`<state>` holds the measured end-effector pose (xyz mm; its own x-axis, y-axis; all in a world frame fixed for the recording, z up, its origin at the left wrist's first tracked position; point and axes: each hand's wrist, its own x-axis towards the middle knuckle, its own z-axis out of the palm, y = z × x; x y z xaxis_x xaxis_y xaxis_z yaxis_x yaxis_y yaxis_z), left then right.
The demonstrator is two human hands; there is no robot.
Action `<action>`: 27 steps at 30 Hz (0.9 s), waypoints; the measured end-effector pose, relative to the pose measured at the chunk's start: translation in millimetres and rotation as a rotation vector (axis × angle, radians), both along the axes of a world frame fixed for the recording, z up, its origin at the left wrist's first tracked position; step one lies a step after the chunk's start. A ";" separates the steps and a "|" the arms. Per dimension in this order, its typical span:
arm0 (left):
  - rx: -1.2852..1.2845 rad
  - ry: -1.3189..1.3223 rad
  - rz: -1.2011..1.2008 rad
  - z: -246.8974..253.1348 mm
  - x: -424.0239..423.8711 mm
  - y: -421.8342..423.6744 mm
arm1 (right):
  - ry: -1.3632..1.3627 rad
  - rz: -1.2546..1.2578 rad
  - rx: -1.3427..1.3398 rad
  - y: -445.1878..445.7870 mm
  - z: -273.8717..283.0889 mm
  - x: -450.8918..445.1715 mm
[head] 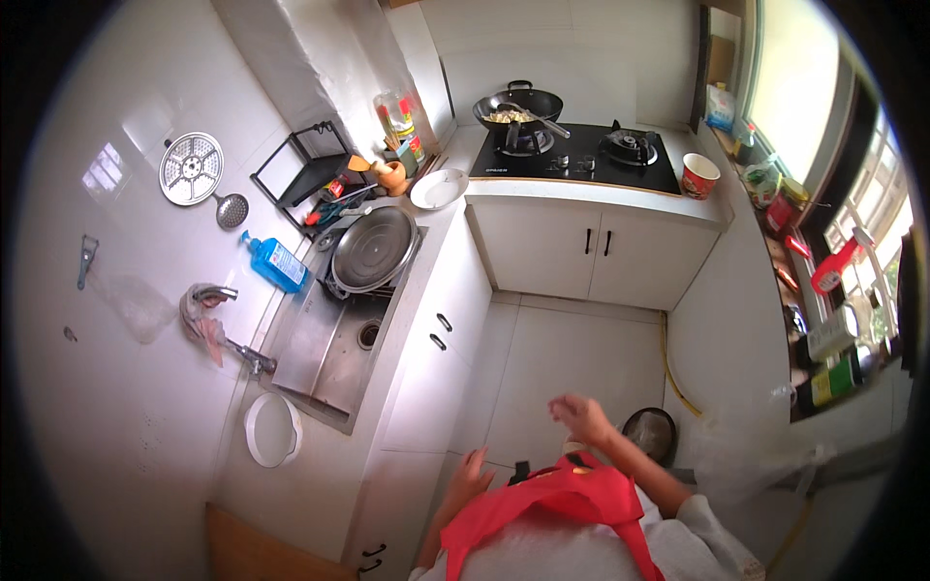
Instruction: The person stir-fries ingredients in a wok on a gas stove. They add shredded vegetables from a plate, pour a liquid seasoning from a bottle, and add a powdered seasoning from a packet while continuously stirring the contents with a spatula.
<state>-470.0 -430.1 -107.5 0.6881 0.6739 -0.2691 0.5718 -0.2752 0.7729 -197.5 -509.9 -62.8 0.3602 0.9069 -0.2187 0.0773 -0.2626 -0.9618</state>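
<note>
My left hand (pixel 472 476) hangs low in front of my body, holding nothing, with its fingers apart. Farther right, my right hand (pixel 579 416) is raised over the tiled floor, empty, its fingers loosely bent and a little blurred. Both are nearest to the red apron (pixel 541 501) on my front. Ahead on the black gas hob (pixel 488 161) sits a black wok (pixel 546 102) containing pieces of food (pixel 505 116). A metal turner (pixel 558 129) rests in it, its handle over the rim. Beside the hob stands a red-and-white paper tub (pixel 700 178).
Left of me is a steel sink (pixel 309 348) with a lidded pan (pixel 374 247) over its far end. A blue soap bottle (pixel 280 265), white plate (pixel 439 190) and white bowl (pixel 272 430) stand around it. Bottles line the windowsill; a round dark pan (pixel 650 436) is on the floor.
</note>
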 end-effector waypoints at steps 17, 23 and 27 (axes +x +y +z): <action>0.002 -0.473 0.418 -9.5 227.1 244.7 | -0.557 -0.096 0.277 287.3 85.1 299.0; -0.094 -0.543 0.267 11.9 326.5 375.7 | -1.280 -0.385 0.271 439.9 123.6 411.3; -0.200 -0.560 0.130 40.0 380.4 437.6 | -1.117 -0.226 -0.194 501.6 96.0 471.2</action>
<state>-89.5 7.5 -67.5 0.6770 0.7357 -0.0199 0.0823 -0.0489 0.9954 273.7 -8.3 33.2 0.5901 0.7834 0.1953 0.7919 -0.5145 -0.3290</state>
